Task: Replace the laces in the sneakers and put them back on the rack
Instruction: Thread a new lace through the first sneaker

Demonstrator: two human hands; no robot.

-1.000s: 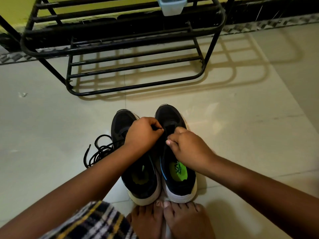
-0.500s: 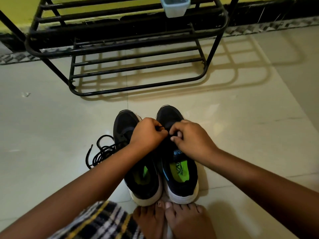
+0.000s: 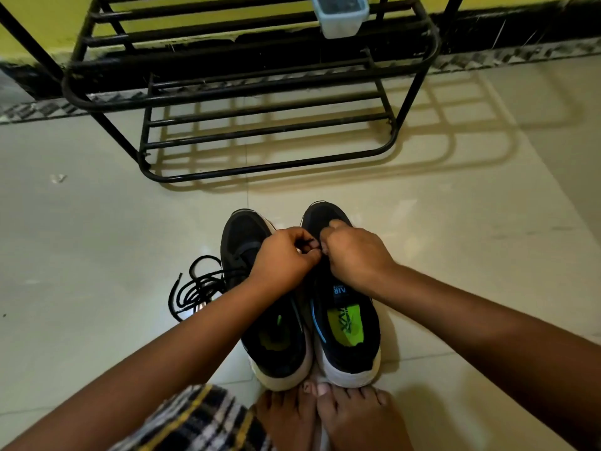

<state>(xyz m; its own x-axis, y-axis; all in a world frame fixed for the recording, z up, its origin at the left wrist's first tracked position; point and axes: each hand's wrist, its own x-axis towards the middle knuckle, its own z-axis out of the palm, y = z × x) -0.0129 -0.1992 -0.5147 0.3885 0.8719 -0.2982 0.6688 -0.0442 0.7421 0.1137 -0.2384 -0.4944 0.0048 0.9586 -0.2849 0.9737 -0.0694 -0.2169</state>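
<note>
Two black sneakers with white soles and green insoles stand side by side on the floor, toes pointing away: the left sneaker [image 3: 247, 239] and the right sneaker [image 3: 348, 327]. My left hand [image 3: 283, 258] and my right hand [image 3: 354, 255] meet over the front of the right sneaker, fingers curled, each pinching a black lace there. A loose black lace [image 3: 195, 288] lies coiled on the floor just left of the left sneaker. The black metal rack [image 3: 260, 89] stands beyond the shoes.
A small pale plastic box [image 3: 340, 14] sits on the rack's upper shelf. My bare feet [image 3: 325, 415] touch the sneakers' heels. Pale floor tiles spread to the left and right of the shoes. The yellow wall with a dark skirting runs behind the rack.
Both hands have shifted toward the toe of the right sneaker and drawn closer together. The sneakers and the loose lace have not moved.
</note>
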